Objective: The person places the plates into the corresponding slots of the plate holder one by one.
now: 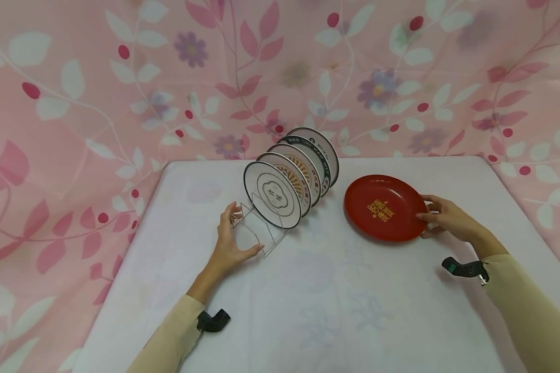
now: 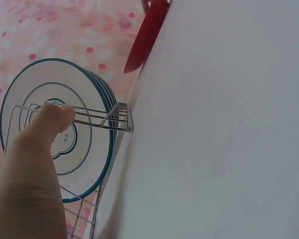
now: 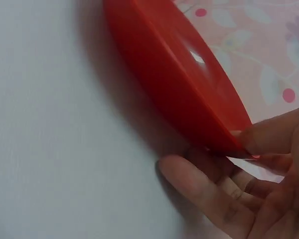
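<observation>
A wire dish rack (image 1: 271, 243) on the table holds several white plates (image 1: 274, 195) with dark rims, standing on edge in a row. My left hand (image 1: 228, 242) grips the near end of the rack, thumb on one side and fingers on the other. In the left wrist view the thumb (image 2: 60, 117) lies over the wires in front of the nearest plate. To the right of the rack is a red plate (image 1: 381, 210) with gold characters. My right hand (image 1: 450, 220) pinches its right rim between thumb and fingers. In the right wrist view the plate (image 3: 174, 84) looks tilted, its underside facing the table.
A white cloth covers the table (image 1: 317, 305). Behind it hangs a pink floral curtain (image 1: 242, 62). Each wrist carries a black strapped device, the left one (image 1: 213, 320) near the sleeve cuff and the right one (image 1: 464, 268) likewise.
</observation>
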`<state>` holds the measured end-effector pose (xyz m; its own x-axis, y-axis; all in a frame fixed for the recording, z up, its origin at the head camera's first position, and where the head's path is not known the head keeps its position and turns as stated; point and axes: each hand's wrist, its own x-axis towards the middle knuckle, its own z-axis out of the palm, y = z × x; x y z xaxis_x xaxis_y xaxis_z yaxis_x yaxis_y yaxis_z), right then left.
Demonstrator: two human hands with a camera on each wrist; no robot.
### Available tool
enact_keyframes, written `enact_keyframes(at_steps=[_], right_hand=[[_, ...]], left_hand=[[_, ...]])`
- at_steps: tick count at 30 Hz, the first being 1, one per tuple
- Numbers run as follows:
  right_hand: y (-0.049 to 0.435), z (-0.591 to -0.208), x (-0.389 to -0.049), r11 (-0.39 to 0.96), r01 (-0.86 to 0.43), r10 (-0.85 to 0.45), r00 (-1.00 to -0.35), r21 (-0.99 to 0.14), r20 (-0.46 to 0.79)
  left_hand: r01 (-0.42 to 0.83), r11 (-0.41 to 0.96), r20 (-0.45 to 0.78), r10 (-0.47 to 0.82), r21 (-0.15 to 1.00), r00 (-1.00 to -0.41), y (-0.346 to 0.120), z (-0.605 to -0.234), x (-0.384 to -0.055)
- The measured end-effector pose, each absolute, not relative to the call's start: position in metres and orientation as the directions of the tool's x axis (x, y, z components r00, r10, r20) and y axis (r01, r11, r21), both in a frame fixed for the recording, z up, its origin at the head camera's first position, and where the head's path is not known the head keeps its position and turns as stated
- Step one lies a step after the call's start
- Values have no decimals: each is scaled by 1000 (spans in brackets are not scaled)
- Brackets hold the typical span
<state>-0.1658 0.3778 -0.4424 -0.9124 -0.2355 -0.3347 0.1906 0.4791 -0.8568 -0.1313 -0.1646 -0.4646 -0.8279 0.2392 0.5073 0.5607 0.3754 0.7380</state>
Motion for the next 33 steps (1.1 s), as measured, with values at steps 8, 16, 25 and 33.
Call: enact_keyframes(at_steps=[8, 16, 25, 33], right_hand=[[385, -421, -166, 415, 97, -223, -953, -904, -204], [378, -402, -164, 438, 66, -211, -962, -897, -173], [378, -378, -172, 472, -12, -202, -975, -882, -95], [363, -315, -200, 453, -134, -251, -968, -881, 19]], left_hand=[[581, 367, 527, 245, 726, -814, -164, -464, -133], [574, 368, 523, 238, 731, -819, -164, -464, -132], [565, 372, 511, 240, 737, -825, -165, -464, -130], [568, 373, 517, 236, 734, -823, -165, -465, -131]])
